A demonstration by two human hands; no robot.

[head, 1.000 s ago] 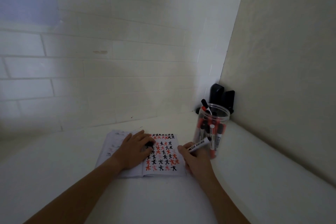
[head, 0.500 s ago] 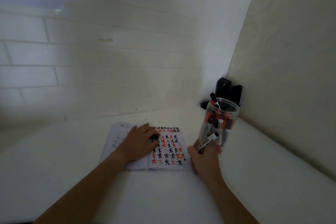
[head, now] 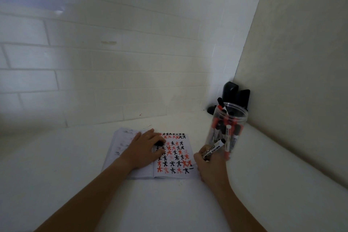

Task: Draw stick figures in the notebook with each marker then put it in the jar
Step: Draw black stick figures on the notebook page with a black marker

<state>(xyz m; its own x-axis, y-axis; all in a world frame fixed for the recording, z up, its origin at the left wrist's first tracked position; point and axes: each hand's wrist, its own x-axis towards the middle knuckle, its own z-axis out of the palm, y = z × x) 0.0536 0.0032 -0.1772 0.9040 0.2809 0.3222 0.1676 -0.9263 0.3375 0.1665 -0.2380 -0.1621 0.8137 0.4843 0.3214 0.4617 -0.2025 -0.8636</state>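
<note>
**On the page, almost full**

On the tabletop [head: 75, 156] my notebook [head: 173, 173] has rows of red and black stick figures. My left hand [head: 145, 151] lies flat on it, over a black cap. My right hand [head: 211, 165] grips a black marker [head: 214, 148] just beside the jar [head: 228, 128], where many markers already stand. I think this one goes in soon.

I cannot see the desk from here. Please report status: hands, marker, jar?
Left hand flat on notebook, cap under fingers. Right hand grips marker, tip at page's lower right. Jar upright beside it, nothing blocking.
</note>
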